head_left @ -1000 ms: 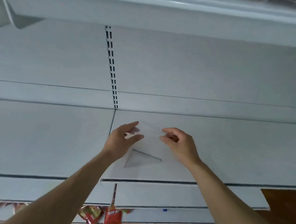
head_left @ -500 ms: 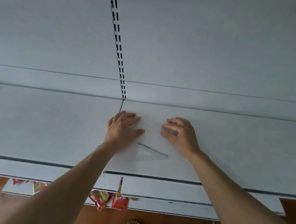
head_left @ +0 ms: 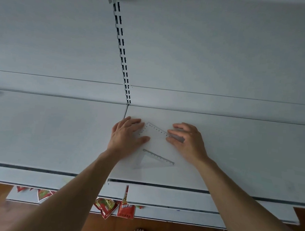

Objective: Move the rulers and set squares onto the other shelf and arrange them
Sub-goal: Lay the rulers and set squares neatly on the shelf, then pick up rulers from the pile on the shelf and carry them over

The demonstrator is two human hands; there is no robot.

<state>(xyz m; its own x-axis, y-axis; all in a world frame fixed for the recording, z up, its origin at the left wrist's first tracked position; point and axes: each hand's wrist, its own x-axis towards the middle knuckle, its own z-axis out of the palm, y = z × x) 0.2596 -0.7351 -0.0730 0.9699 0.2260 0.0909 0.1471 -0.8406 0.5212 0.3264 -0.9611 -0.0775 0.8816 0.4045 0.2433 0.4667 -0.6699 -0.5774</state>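
Set square, clear triangular plastic (head_left: 154,159), lies flat nr front of white metal shelf (head_left: 58,131), untouched. Beyond it, 2nd clear plastic set square (head_left: 156,131) lies flat betw. both hands. L hand (head_left: 127,137): fingers straight, touching its left edge. R hand (head_left: 187,140): fingers relaxed, tips resting on its right end. Behind: black-slotted white upright (head_left: 122,54).

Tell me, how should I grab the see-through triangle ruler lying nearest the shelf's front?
The set square lies flat and thin on the shelf, so nothing sticks up to pinch. It is probably best to come from the front: slide it to the shelf's front edge, then pinch the near side that overhangs.
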